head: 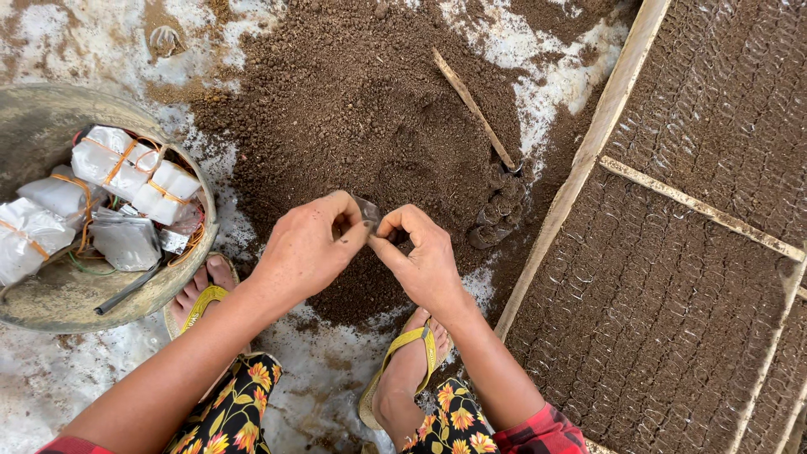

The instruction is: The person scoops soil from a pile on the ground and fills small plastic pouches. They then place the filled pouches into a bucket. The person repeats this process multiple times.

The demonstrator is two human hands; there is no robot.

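Observation:
My left hand [307,250] and my right hand [423,256] meet over a heap of dark soil [370,109]. Between the fingertips of both hands I pinch a small clear plastic bag [367,210], held by its edge. Both hands are dusted with soil. My feet in yellow flip-flops [403,366] rest on the ground just below the hands.
A round metal basin [50,303] at the left holds bundles of clear plastic bags [126,168] tied with rubber bands. A wooden stick [475,109] lies on the soil. A few filled bags [500,210] stand by a wooden frame [580,168] enclosing rows of soil-filled bags [664,294].

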